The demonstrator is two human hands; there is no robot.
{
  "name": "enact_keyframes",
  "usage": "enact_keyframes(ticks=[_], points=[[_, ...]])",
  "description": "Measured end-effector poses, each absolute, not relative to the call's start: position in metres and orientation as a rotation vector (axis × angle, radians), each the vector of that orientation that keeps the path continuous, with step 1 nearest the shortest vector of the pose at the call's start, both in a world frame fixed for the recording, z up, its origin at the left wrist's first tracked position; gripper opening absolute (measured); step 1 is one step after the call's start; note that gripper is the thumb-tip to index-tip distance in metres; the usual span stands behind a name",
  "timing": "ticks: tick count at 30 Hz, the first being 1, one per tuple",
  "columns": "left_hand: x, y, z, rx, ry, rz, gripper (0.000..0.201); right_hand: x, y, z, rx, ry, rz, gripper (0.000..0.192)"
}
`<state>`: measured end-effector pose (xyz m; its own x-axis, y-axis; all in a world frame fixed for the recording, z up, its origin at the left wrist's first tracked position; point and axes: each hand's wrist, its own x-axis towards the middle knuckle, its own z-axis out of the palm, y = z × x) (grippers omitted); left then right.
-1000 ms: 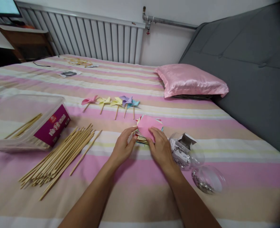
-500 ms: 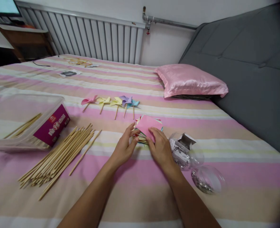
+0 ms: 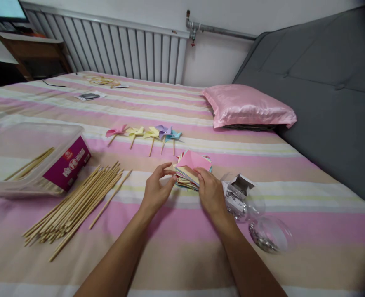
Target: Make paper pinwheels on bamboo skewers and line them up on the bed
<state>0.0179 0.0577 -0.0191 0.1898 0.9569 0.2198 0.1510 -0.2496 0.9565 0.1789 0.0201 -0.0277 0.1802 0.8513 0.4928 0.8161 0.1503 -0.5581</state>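
Observation:
A stack of coloured paper squares (image 3: 188, 177) lies on the bed in front of me, a pink paper sheet (image 3: 195, 160) topmost. My right hand (image 3: 211, 189) has its fingertips closed on the near edge of the pink sheet, which is lifted and bent back so that a pale yellow sheet shows beneath. At the left side of the stack is my left hand (image 3: 159, 185), thumb and fingers apart, fingertips close to the paper edges; whether they touch I cannot tell. Beyond the stack lie several finished paper pinwheels (image 3: 153, 132) on short sticks.
To the left lie a bundle of wooden sticks (image 3: 77, 202) and a clear plastic box (image 3: 66, 161) with a purple label. At right are a small open carton (image 3: 242, 185) and a clear round container (image 3: 269, 235) of small metal pieces. A pink pillow (image 3: 247, 105) rests farther back.
My right hand has lifted and folded back the pink sheet's near edge, uncovering the yellow one. My left hand has drawn slightly left, away from the stack.

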Motion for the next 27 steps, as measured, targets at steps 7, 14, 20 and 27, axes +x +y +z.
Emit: enact_keyframes(ticks=[7, 14, 20, 27], points=[[0.017, 0.055, -0.013, 1.954, 1.000, 1.197, 0.022, 0.174, 0.016, -0.019, -1.757, -1.444, 0.058, 0.034], [0.023, 0.048, -0.018, 2.558, 0.908, 0.771, 0.043, 0.174, 0.015, -0.019, -1.788, -1.389, 0.020, 0.034], [0.023, 0.046, -0.023, 2.549, 1.035, 0.602, 0.044, 0.170, 0.012, -0.012, -1.585, -1.100, -0.085, 0.034], [0.022, 0.049, -0.019, 2.176, 0.874, 0.913, 0.034, 0.162, -0.002, 0.000, -1.242, -1.224, -0.122, 0.029]])
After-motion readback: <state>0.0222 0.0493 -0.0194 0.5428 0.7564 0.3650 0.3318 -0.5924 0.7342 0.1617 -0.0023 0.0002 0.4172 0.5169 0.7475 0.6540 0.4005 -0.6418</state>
